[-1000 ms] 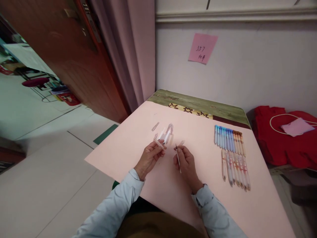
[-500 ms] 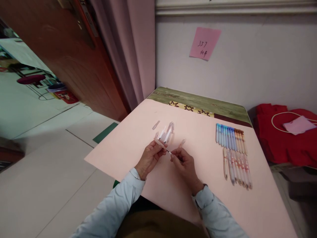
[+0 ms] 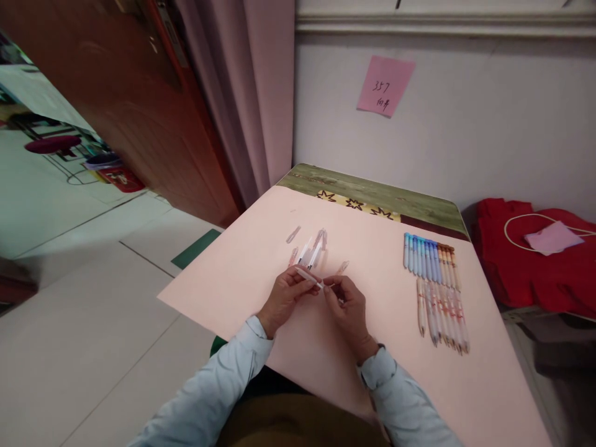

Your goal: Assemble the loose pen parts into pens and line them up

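My left hand [image 3: 289,293] is closed around a pale pen barrel [image 3: 305,274], which slants down to the right. Touching the barrel's lower right end, my right hand [image 3: 345,303] pinches a small white end of the pen between thumb and fingertips. The fingers hide part of that joint. Just beyond the hands lie white pen refills [image 3: 315,253] with dark ends and several clear pen parts [image 3: 321,238]. Another clear piece [image 3: 343,267] rests beyond my right hand, and a greyish one [image 3: 293,234] lies farther left.
At the right of the pink-covered table [image 3: 223,273] lie a row of blue and brown pens [image 3: 431,257] and a row of clear, red-marked pens [image 3: 444,316]. A red cloth [image 3: 507,261] is beyond the right edge. A wooden door [image 3: 186,136] and curtain [image 3: 261,93] stand left.
My right hand's white end has come up against the barrel in my left hand. The dark stretch of refill that showed between the hands is out of sight.
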### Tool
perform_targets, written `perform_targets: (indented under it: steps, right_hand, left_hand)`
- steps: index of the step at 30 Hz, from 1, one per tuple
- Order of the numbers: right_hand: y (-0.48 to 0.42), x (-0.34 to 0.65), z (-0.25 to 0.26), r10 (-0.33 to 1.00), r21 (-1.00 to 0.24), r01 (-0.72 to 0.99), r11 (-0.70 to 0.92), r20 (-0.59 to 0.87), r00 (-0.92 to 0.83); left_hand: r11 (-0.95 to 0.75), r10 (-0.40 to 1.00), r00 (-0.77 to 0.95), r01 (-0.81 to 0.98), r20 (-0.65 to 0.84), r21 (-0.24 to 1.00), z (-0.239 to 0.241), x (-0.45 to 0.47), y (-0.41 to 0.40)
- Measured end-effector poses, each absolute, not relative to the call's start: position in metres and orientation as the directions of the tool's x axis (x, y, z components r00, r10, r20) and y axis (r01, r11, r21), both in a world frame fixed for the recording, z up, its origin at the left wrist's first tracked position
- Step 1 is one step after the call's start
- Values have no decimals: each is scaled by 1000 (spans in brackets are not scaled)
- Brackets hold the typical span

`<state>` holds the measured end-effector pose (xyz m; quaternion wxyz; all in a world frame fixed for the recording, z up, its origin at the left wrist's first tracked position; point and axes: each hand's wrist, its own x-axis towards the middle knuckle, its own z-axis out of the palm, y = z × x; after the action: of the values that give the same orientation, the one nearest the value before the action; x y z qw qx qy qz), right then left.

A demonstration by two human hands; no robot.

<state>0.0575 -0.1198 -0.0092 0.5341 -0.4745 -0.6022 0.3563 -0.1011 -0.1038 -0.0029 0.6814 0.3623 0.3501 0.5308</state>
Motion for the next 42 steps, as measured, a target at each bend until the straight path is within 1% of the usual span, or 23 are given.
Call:
perform_targets:
  steps: [4,6,9,11,13,16,19,20,22,24,26,28,31,33,36,42]
  right_hand:
    - [-122,47,-9,894,-898,166,407,429,128]
    - [-125,41,-9,870,-876,179,449,474,139]
    - [-129,38,-10,839,-837,210,506,534,105]
    - [-130,41,-11,813,-812,197,549,574,97]
    - [-127,47,-12,789,-797,176,577,600,134]
    - [-117,63,-15,787,-833,175,525,554,272]
    - [-103,82,-19,792,-896,228,380,443,420]
    - [-99,88,-20,793,-905,264,333,420,441]
    - [-93,97,-24,811,-903,340,262,397,429]
    - [-90,102,-26,836,-886,406,224,389,387]
    - [-91,102,-26,848,-863,455,220,400,348]
    - [-95,97,-24,858,-850,458,259,420,295]
    - [-106,85,-17,881,-852,374,365,446,156]
    - [-115,74,-14,891,-851,324,412,451,51]
    - [-124,60,-15,896,-843,318,434,439,-58]
    - [-126,58,-19,889,-764,469,443,443,-117]
  left_hand:
    - [197,962,258,-431,-88,881,-4,-98,-105]
    - [224,944,316,-410,-92,884,-4,-97,-106]
    - [264,918,381,-384,-109,885,-2,-94,-109]
    - [285,918,378,-408,-124,867,0,-94,-110]
    - [292,938,314,-474,-150,831,-1,-96,-109]
    - [236,970,114,-664,-215,709,-2,-107,-104]
    - [109,949,-64,-852,-309,512,-2,-124,-95]
    - [69,936,-99,-890,-339,450,-2,-129,-92]
    - [6,917,-135,-936,-375,351,-1,-136,-88]
    - [-9,915,-132,-951,-380,308,-1,-138,-87]
    - [44,929,-89,-937,-359,345,-3,-135,-90]
    - [130,949,-19,-886,-316,444,-5,-128,-94]
    - [194,970,62,-776,-234,600,-7,-119,-101]
    - [199,976,88,-719,-197,666,-6,-116,-104]
    - [211,977,127,-651,-169,729,-5,-115,-105]
    - [197,977,179,-560,-114,805,-1,-112,-108]
